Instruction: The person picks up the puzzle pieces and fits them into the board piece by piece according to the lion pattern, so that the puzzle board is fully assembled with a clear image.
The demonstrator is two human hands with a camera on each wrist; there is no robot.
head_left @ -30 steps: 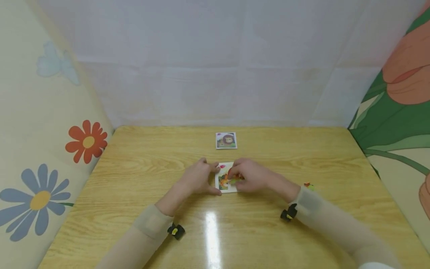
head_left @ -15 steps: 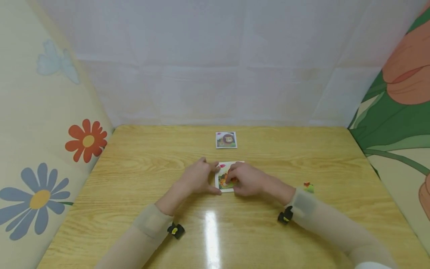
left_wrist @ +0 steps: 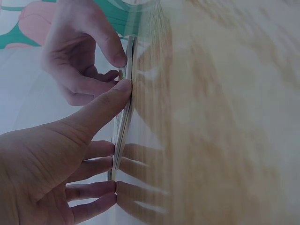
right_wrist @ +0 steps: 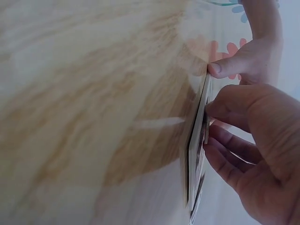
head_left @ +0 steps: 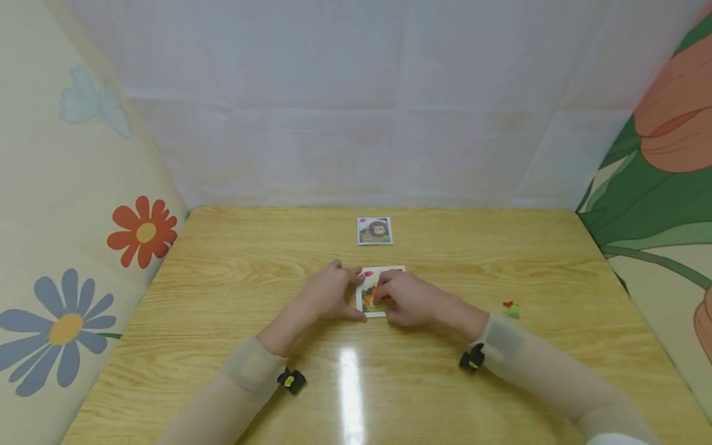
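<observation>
A square picture puzzle board with a white border lies flat on the table, a pink flower and orange animal showing in its picture. My left hand holds its left side, thumb at the near corner and fingers along the left edge. Over the board's right half, my right hand pinches a small flat puzzle piece against the picture. That hand hides much of the picture, and the piece's print is hard to make out. In the left wrist view, my left thumb touches the board's edge.
Beyond the board lies a smaller square lion picture. A loose green and red puzzle piece rests on the wooden table beside my right forearm. A white cloth hangs behind the table, with flower-patterned panels at the sides.
My right hand has shifted slightly left and nearer over the board, its fingers now at the picture's middle. It has stayed nearly still over the last half second. My left hand has not moved.
</observation>
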